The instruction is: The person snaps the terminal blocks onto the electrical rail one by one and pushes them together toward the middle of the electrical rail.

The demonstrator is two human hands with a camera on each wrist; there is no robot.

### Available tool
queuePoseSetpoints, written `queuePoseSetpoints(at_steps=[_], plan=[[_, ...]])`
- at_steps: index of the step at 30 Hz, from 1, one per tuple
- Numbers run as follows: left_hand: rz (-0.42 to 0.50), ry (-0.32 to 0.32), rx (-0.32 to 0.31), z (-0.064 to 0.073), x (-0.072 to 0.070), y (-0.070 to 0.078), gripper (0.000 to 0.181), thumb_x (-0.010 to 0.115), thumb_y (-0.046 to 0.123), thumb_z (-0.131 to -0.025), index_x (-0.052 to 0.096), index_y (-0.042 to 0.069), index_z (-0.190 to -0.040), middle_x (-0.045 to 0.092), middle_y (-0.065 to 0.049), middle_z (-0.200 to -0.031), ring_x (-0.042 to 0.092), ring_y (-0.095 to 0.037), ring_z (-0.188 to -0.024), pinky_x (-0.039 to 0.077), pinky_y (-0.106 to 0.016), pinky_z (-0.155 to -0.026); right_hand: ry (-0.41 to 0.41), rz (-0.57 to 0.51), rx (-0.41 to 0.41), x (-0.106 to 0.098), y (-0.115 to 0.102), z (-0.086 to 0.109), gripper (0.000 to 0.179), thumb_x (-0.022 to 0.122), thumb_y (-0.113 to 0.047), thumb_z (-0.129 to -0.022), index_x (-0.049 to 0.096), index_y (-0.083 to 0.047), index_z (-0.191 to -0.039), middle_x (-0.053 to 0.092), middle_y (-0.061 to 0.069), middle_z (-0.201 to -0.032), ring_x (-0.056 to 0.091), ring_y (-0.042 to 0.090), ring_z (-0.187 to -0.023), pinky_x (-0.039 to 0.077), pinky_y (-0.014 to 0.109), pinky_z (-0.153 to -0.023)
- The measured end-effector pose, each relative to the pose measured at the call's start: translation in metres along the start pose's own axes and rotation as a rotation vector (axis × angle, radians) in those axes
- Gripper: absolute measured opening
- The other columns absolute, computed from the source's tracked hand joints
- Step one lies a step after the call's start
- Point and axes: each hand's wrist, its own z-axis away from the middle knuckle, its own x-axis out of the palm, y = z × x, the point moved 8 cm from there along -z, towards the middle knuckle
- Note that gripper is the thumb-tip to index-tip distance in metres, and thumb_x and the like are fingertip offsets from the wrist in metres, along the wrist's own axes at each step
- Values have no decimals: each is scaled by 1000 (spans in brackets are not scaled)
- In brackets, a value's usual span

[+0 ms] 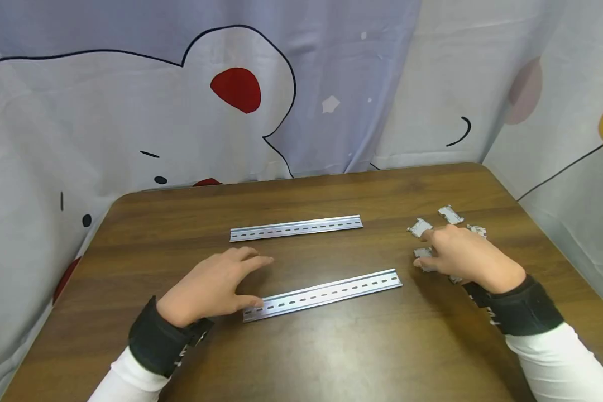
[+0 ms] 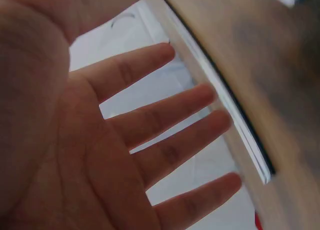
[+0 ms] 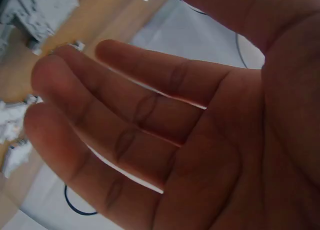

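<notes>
Passage, centre of frame: bare worktop [image 1: 321,254] between upper rail [image 1: 296,228] and lower rail [image 1: 326,296]; I could route a hand through from the right. Blockage, left: the left hand [image 1: 213,286], thumb over the lower rail's end. Blockage, right: grey pieces [image 1: 450,214] clustered about the right hand [image 1: 466,252]. Barrier, top: fabric backdrop [image 1: 146,123]. Second passage, bottom centre: I count unobstructed worktop.

Left hand [image 1: 213,287] and right hand [image 1: 469,254]: bare. White left sleeve [image 1: 130,381] and right sleeve [image 1: 563,363]. Wide black left wristband [image 1: 157,341], matching right wristband [image 1: 525,308] (white markings on inner sides, too small to read).
</notes>
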Motion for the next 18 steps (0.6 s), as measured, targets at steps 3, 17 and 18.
queuePoseSetpoints(at_steps=[3, 17, 18], plan=[[40, -62, 17, -2, 10, 11, 71, 80, 52, -74, 57, 21, -135, 59, -1, -118, 61, -17, -97, 51, -40, -78, -64, -25, 29, 11, 5, -3, 45, 76, -35, -83, 65, 3, -103, 61, 3, -77, 54, 12, -58, 46, 33, -57], [44, -98, 88, -10, 32, 29, 45, 84, 36, -75, 63, 15, -109, 53, 7, -86, 48, -5, -69, 44, -26, -60, -96, -53, 89, 26, 16, -11, 35, 81, -27, -79, 61, -1, -92, 56, 4, -77, 51, 16, -61, 41, 31, -52], [54, -96, 92, -10, 32, 30, 43, 84, 34, -75, 62, 15, -108, 54, 7, -86, 48, -5, -69, 44, -26, -61, -97, -55, 85, 26, 15, -12, 36, 81, -26, -78, 62, 0, -93, 56, 4, -77, 51, 16, -62, 42, 31, -52]])
